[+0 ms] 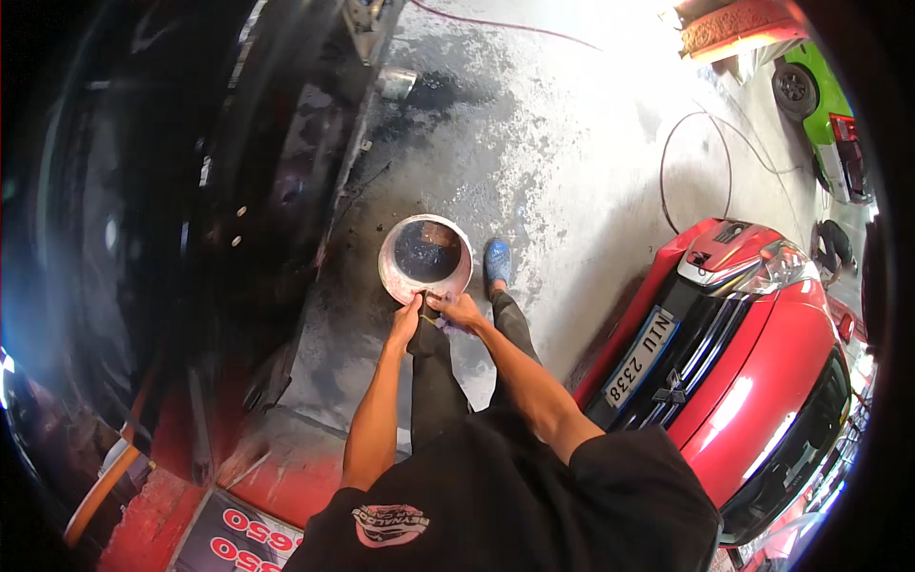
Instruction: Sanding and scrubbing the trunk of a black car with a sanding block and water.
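My left hand (408,319) and my right hand (457,313) are together at the near rim of a pale, stained bucket (391,257), which holds dark liquid. Both have their fingers closed on a dark, limp item (425,324), apparently a cloth, hanging between them. Something small and purple (444,324) shows at my right hand, too small to name. Below the bucket are my legs in dark trousers; a blue shoe (498,262) shows to its right.
A glossy black vehicle (191,191) fills the left. A red car (762,372) stands at the right, a green vehicle (815,105) behind it. Hoses (729,176) lie on the wet-patched floor (572,153). Another person (832,243) is crouched at the far right.
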Demonstrator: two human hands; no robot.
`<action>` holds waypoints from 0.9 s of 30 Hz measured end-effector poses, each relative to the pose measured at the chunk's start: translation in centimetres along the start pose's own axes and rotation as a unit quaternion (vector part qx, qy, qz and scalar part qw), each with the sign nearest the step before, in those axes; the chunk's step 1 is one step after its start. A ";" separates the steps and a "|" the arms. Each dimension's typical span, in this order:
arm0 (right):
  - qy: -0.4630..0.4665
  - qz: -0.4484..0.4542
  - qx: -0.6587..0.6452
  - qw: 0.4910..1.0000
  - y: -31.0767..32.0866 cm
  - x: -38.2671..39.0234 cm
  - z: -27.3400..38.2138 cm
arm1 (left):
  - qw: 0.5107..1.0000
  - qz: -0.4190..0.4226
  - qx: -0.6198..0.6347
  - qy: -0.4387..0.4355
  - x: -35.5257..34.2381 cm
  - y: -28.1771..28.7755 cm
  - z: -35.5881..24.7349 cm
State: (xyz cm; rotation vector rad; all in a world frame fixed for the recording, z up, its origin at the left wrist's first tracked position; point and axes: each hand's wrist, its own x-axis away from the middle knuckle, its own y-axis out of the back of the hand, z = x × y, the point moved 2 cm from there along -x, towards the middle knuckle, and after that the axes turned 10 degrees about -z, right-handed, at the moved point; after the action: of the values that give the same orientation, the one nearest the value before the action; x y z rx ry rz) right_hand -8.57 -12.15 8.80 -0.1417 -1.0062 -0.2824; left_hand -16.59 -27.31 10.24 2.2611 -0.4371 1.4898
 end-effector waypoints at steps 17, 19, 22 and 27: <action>0.028 -0.050 0.185 0.981 3.8 -15.0 -5.6 | 0.956 -0.167 -0.220 -0.104 0.0 1.9 1.0; 0.021 -0.049 0.151 0.987 5.6 -15.8 -6.2 | 0.960 -0.158 -0.194 -0.123 0.1 0.9 -0.1; -0.014 -0.036 0.064 0.997 4.8 -14.0 -3.9 | 0.962 -0.157 -0.182 -0.128 -0.8 1.3 0.9; -0.028 0.017 0.029 0.999 6.7 -11.6 -3.2 | 0.961 -0.153 -0.195 -0.125 -2.1 -1.9 1.5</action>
State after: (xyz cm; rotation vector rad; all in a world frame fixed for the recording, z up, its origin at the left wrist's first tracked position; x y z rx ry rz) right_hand -9.81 -4.56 -2.63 -0.1137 -1.0652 -0.2185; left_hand -15.35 -26.24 7.47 2.0856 -0.3895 0.8803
